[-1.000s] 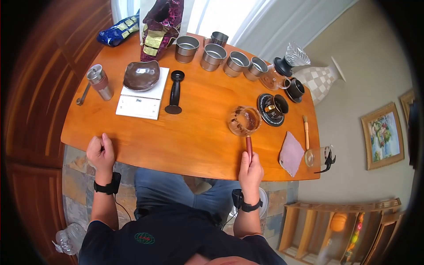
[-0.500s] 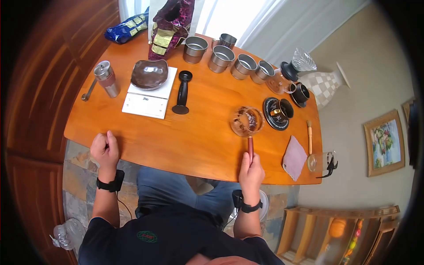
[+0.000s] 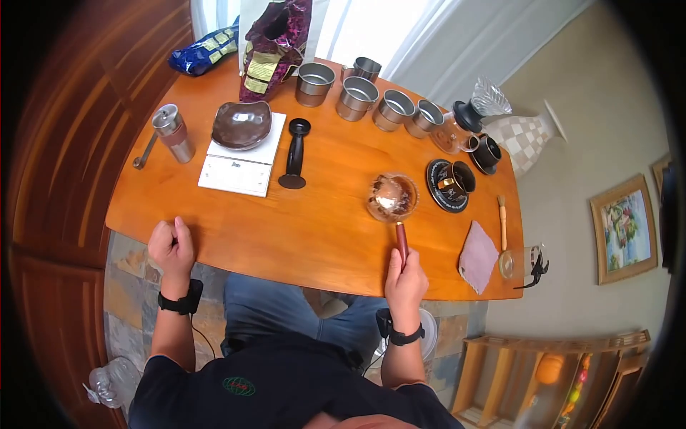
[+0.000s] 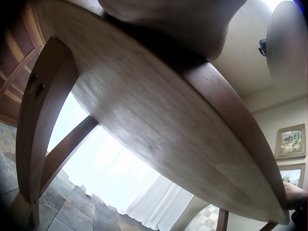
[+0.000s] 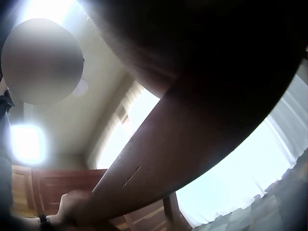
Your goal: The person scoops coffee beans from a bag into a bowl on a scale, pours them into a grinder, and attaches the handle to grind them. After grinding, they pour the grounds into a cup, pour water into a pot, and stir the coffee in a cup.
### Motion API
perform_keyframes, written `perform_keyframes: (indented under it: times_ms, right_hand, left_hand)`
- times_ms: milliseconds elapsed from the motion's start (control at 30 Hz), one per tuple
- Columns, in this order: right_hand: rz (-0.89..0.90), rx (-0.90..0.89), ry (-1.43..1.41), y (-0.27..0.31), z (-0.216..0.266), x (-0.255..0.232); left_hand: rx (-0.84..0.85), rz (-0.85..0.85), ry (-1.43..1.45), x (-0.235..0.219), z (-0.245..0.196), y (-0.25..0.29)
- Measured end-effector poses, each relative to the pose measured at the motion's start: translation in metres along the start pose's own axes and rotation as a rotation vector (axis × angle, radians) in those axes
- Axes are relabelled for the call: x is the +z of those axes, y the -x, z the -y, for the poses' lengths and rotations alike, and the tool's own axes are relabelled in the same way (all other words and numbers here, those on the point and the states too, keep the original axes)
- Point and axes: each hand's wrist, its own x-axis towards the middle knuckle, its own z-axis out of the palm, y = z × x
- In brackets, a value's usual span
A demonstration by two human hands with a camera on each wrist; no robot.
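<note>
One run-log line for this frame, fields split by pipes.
right hand: grips red handle of glass dripper | left hand: fisted at table edge, holding nothing | scale, tamper: untouched

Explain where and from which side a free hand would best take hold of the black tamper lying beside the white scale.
Probably the slim middle of the black tamper's handle, from above. It lies flat on the table, its wide round base toward the person and its knob toward the metal cups. The scale crowds its left side; its right is bare wood, so fingers would fit there.
</note>
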Motion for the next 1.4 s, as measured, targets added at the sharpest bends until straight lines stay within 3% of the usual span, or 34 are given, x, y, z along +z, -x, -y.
perform_keyframes:
  times_ms: [167, 400, 500, 633, 800, 1033, 1267, 1400]
  right_hand:
    - [-0.003, -0.054, -0.053, 0.012, -0.014, -0.005]
    - [-0.032, 0.087, 0.031, 0.0, 0.002, 0.002]
    - [-0.035, -0.019, -0.043, 0.0, 0.004, 0.003]
    - [-0.054, -0.034, -0.078, 0.013, -0.007, -0.003]
    - [-0.028, 0.167, 0.069, 0.003, -0.003, -0.005]
    - [-0.062, 0.038, 0.005, 0.007, -0.005, 0.0]
    - [-0.037, 0.175, 0.122, 0.004, -0.006, -0.005]
    - [-0.054, 0.113, 0.076, -0.004, 0.0, 0.005]
  left_hand:
    - [0.021, 0.014, -0.024, -0.002, 0.003, 0.0]
    - [0.008, -0.006, -0.037, 0.0, 0.004, 0.003]
    - [-0.006, 0.023, -0.045, -0.002, 0.007, 0.006]
    - [-0.013, 0.035, -0.069, -0.003, 0.005, 0.004]
    - [-0.012, 0.029, -0.065, -0.003, 0.006, 0.005]
    - [0.002, 0.035, -0.046, -0.004, 0.004, 0.003]
    - [0.037, 0.04, -0.032, -0.003, 0.005, 0.004]
    - [0.017, 0.035, -0.051, -0.001, 0.006, 0.005]
